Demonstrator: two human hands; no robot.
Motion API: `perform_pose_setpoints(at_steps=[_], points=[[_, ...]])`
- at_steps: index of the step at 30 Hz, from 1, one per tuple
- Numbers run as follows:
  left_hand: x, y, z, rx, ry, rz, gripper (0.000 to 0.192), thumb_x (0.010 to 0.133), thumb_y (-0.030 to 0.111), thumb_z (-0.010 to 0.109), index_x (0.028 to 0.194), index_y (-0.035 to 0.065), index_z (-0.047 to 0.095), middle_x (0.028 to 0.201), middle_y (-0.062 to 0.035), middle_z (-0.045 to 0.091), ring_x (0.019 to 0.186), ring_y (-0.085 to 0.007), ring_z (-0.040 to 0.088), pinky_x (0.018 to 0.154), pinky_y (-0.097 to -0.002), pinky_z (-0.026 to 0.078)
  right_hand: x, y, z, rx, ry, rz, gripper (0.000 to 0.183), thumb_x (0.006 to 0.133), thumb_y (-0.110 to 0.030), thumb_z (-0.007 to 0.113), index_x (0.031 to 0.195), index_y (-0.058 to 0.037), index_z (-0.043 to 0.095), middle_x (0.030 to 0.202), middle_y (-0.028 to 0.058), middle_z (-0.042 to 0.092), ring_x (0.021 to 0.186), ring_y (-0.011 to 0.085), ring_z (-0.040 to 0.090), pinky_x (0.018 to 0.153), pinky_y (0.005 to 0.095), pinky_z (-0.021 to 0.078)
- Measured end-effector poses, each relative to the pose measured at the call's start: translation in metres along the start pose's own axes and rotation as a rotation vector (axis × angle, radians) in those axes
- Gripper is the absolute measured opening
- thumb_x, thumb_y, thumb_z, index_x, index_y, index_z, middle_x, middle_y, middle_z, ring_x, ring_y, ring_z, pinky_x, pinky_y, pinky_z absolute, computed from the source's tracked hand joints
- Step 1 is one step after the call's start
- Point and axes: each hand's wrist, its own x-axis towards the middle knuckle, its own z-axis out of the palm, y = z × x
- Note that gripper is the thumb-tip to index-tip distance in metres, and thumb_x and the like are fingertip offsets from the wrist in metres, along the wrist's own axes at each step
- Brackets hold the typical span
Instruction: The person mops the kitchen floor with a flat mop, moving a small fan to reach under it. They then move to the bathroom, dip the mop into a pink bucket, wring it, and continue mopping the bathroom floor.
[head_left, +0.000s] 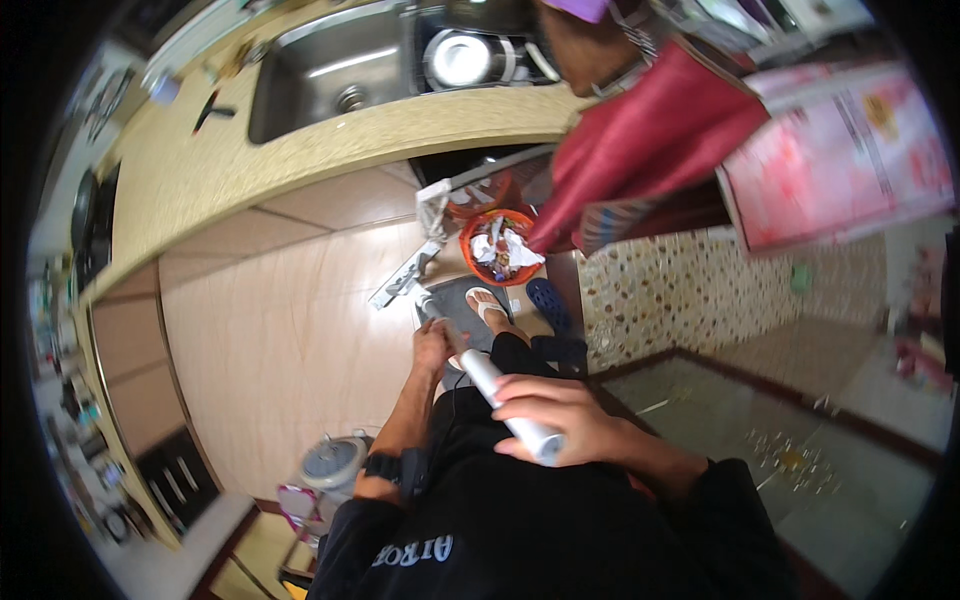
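Observation:
A white and grey pole (480, 375) slants down and away from my body to a flat, pale grey floor-mop head (405, 275) resting on or just above the floor tiles. My left hand (435, 346) is wrapped around the pole's thinner lower section. Higher up, near the round end of the pole, my right hand (559, 416) curls its fingers over the thick white tube. A pale cloth (433, 210) lies beyond the mop head, beside an orange waste basket (466, 251) full of crumpled white tissue and scraps.
A grey mat (457, 300) lies under my sandalled feet, with dark blue clogs (547, 304) alongside. The countertop (300, 176) holds a steel sink (330, 75). Dark red fabric (645, 142) and a pink box (840, 157) jut in at right. A glass tabletop (750, 442) is close on my right.

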Motion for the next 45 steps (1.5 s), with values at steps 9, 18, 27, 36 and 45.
perform_pose_setpoints(at_steps=[9,18,27,36,45], points=[[-0.134,0.022,-0.028,0.333,0.058,0.589,0.057,0.092,0.014,0.068,0.142,-0.0032,0.045,0.128,-0.0163,0.06,0.117,-0.0232,0.057,0.099,-0.0357,0.046,0.041,-0.005,0.081,-0.06,-0.022,-0.235,0.03,0.082,-0.016,0.076,0.103,-0.0049,0.058,0.101,0.0101,0.062,0.087,0.0279,0.068,0.071,0.0392,0.0576],[-0.228,0.123,-0.048,0.269,0.359,1.116,0.035,0.085,0.008,0.074,0.114,-0.0017,0.058,0.12,-0.0201,0.063,0.117,-0.0281,0.059,0.103,-0.0402,0.045,0.048,0.016,-0.003,-0.061,0.259,0.081,0.033,0.085,-0.004,0.068,0.117,-0.0023,0.062,0.112,0.0118,0.068,0.093,0.0207,0.067,0.085,0.0334,0.0542],[-0.239,0.163,-0.026,0.377,0.275,1.106,0.012,0.074,-0.001,0.063,0.086,0.0027,0.063,0.081,-0.0069,0.071,0.067,-0.0135,0.062,0.065,-0.0273,0.051,0.025,-0.014,-0.209,-0.333,0.674,0.183,0.025,0.099,-0.011,0.059,0.118,0.003,0.063,0.089,0.0102,0.07,0.068,0.0117,0.066,0.059,0.0238,0.0557],[-0.23,0.195,-0.029,0.466,0.285,0.918,0.022,0.075,0.005,0.065,0.096,0.0021,0.07,0.085,-0.0079,0.071,0.074,-0.013,0.063,0.069,-0.0292,0.051,0.004,0.039,-0.142,-0.321,0.337,0.293,0.017,0.094,-0.011,0.064,0.105,0.0007,0.068,0.078,0.0045,0.068,0.067,0.0081,0.064,0.058,0.0232,0.0489],[-0.216,0.205,-0.013,0.438,0.253,0.946,0.025,0.075,0.005,0.066,0.099,0.0046,0.072,0.064,0.0036,0.055,0.062,-0.0061,0.049,0.058,-0.0238,0.042,-0.047,0.083,-0.078,-0.447,0.134,0.51,0.015,0.091,-0.014,0.063,0.098,-0.0014,0.069,0.072,0.0138,0.069,0.062,0.0186,0.068,0.06,0.0311,0.051]])
